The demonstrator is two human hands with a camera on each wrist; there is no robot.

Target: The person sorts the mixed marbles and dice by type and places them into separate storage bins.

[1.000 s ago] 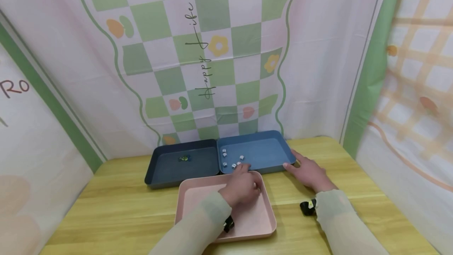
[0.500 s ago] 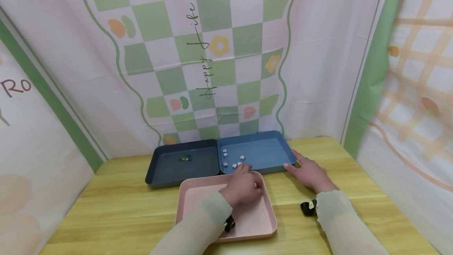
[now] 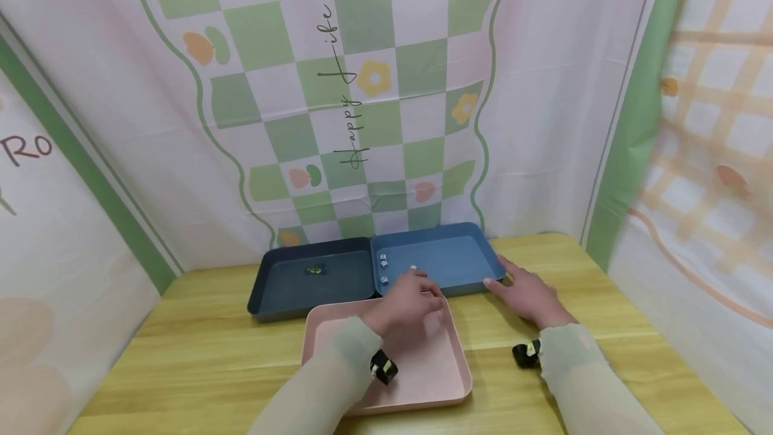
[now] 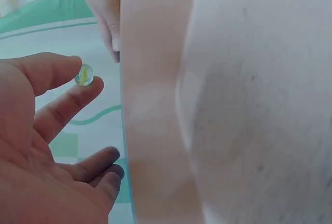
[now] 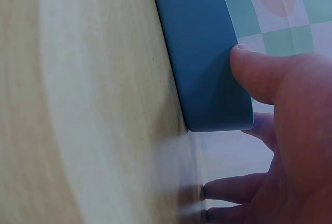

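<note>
A clear glass marble (image 4: 84,75) with a yellow-green swirl is pinched between thumb and index finger of my left hand (image 3: 406,302). The hand is over the far part of the pink tray (image 3: 437,374), and its other fingers are spread. At the near right corner of the blue tray (image 3: 461,262), my right hand (image 3: 533,295) grips the rim, thumb on the near edge (image 5: 244,53). Several white dice (image 3: 384,263) lie in the left part of the blue tray, some hidden behind my left hand.
Left of the blue tray, touching it, stands a dark grey tray (image 3: 280,294) with a small cluster of green and yellow marbles (image 3: 315,270). All trays rest on a wooden table (image 3: 199,348). A patterned curtain (image 3: 423,119) hangs behind them.
My left hand has risen from inside the pink tray and moved slightly left and away, now covering some of the dice. My right hand stays at the blue tray's corner.
</note>
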